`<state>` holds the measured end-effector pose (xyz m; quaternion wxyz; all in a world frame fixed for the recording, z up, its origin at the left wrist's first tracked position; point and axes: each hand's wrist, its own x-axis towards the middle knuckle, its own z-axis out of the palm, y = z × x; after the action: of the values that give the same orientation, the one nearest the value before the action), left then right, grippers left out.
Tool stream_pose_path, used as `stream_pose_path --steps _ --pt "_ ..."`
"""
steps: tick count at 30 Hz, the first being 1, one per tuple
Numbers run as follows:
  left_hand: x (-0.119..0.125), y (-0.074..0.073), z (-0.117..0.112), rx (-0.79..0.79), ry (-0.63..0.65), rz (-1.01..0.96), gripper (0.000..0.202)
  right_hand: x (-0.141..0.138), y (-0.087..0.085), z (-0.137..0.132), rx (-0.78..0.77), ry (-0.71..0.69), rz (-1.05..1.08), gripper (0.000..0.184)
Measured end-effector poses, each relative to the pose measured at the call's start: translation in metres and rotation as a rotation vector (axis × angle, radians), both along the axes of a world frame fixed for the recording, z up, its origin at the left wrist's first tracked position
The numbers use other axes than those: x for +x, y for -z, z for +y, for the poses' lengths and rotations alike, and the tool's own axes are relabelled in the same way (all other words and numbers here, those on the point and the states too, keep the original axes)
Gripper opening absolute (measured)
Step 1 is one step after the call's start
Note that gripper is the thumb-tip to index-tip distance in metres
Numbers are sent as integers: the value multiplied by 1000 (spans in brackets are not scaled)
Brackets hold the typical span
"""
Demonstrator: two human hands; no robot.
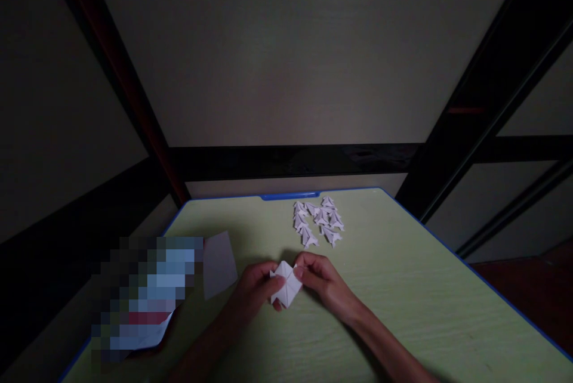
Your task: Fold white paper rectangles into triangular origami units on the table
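A small white folded paper with crease lines is held up over the table between both hands. My left hand pinches its left side, thumb on top and fingertips underneath. On the right side, my right hand grips the paper's upper right edge between thumb and fingers. Beyond the hands lie several white origami pieces with pointed ends, set close together. A flat sheet of white paper rests to the left of my left hand.
The light green table has a blue edge and a blue handle-like piece at the far side. At the left, a blurred-out device lies by the paper sheet. A pale panel rises behind the table.
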<state>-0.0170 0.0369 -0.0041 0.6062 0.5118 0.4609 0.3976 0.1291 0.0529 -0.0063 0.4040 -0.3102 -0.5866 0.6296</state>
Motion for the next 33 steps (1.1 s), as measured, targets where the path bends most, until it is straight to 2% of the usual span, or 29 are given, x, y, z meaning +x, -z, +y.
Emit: stream_pose_path --steps 3,10,18,25,30,33 --pt "0 0 0 8 -1 -24 23 0 1 -1 14 13 -23 30" --pt "1 3 0 33 -47 105 21 -1 0 -4 121 5 -153 23" --pt "1 5 -1 58 1 77 15 -1 -1 -5 125 11 -148 18" --pt "2 5 0 50 -15 80 8 0 1 -5 136 12 -138 19" --pt "2 2 1 31 -53 42 7 -1 2 -4 119 15 -124 21" --pt "1 1 2 -59 -72 -58 15 -1 2 -2 103 54 -120 23"
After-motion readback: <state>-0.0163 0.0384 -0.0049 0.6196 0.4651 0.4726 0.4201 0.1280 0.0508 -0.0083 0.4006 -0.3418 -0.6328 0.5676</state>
